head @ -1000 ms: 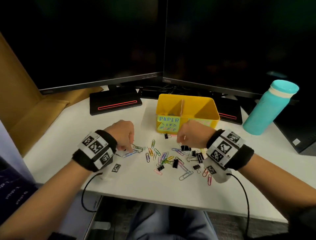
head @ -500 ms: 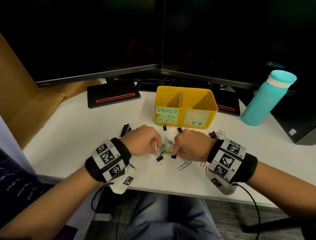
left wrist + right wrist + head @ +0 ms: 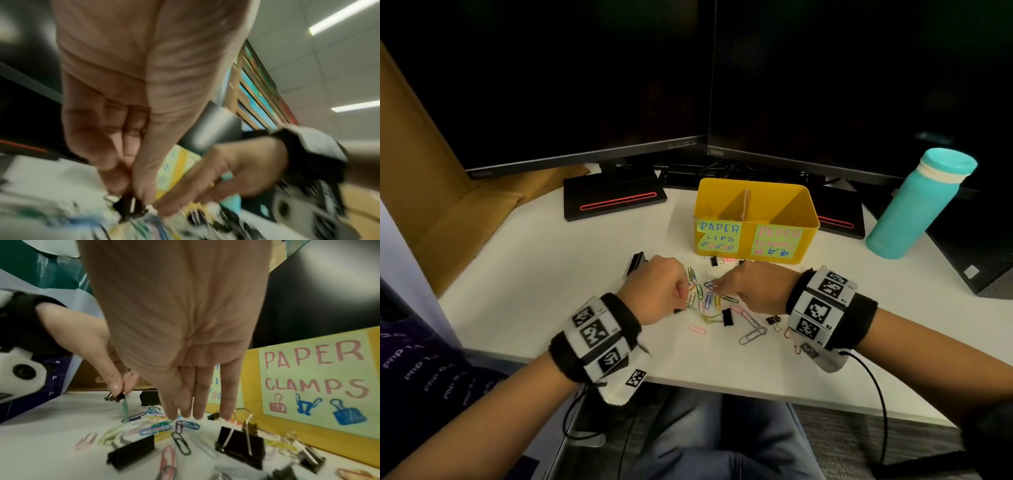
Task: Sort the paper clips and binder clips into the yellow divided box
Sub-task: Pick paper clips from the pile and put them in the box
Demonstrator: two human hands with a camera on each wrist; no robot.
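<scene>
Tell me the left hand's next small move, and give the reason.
Probably lift and carry it to the right compartment, labelled PAPER CLAMPS, of the yellow box. The left hand already pinches a small black binder clip just above the table, with a green paper clip dangling from it; that may need shaking off first. The right hand rests straight-fingered on the pile.

1. Head view: dim room, tabletop [image 3: 524,274] lit from above, soft shadows; edges bowed by wide lens.
2. Left wrist: heavy motion blur, ceiling strip lights [image 3: 345,17] glaring.
3. Right wrist: mostly sharp; foreground clips blurred, edges w/ fisheye stretch.
</scene>
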